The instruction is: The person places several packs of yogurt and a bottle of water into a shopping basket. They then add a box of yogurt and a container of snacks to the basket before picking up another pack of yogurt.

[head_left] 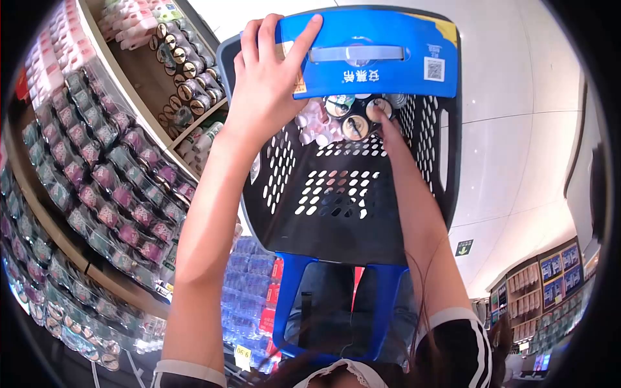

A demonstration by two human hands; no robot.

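Observation:
A blue carton [381,32] with a pale carry strap and white lettering lies across the far end of the black shopping basket [336,239]. My left hand [268,77] grips the carton's left side, its fingers spread over the top face. Below the carton, inside the basket, sit several round-lidded containers [355,127] and a pink-and-white pack [315,123]. My right hand [387,129] reaches in there, fingers closed at a tan-lidded container [379,108]. The hand partly covers that container, and the carton hides what lies farther back.
The basket's blue frame [281,310] comes toward me. Shelves of plastic-wrapped multipacks [103,174] stand close on the left, with bottled water packs [242,284] nearer. Pale floor tiles [517,155] stretch right, toward another product shelf [537,291].

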